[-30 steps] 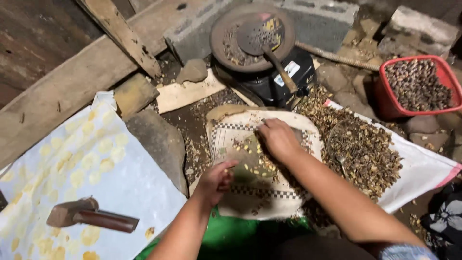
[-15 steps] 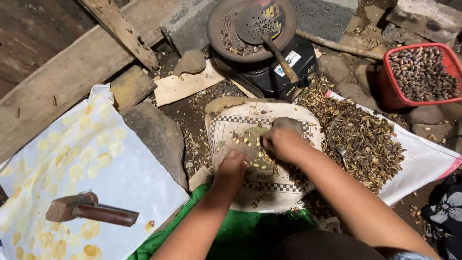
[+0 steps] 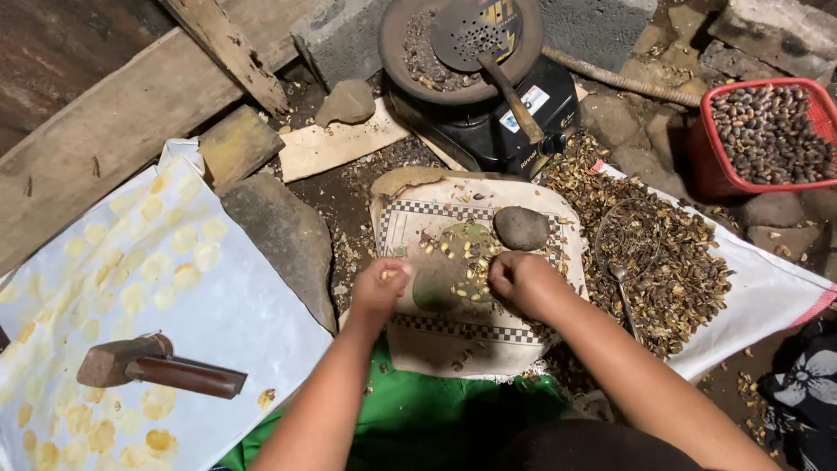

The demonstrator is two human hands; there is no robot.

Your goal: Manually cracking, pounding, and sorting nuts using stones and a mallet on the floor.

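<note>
Small pale yellow kernels [image 3: 466, 270] lie loosely scattered on a cream cloth [image 3: 410, 240] with a chequered border, spread flat over a slab. Most sit around the cloth's greenish middle, a few toward its upper left. One or two kernels [image 3: 388, 274] are pinched at the cloth's left edge. A rounded grey stone [image 3: 521, 228] rests on the cloth's upper right part, just beyond the kernels.

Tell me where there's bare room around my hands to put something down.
The white sheet is bare between the mallet and your left hand. The checkered cloth has a free strip along its near edge. It's crowded between your left and right hand, where kernels lie below the stone, and on the right sack under the shell heap.
</note>
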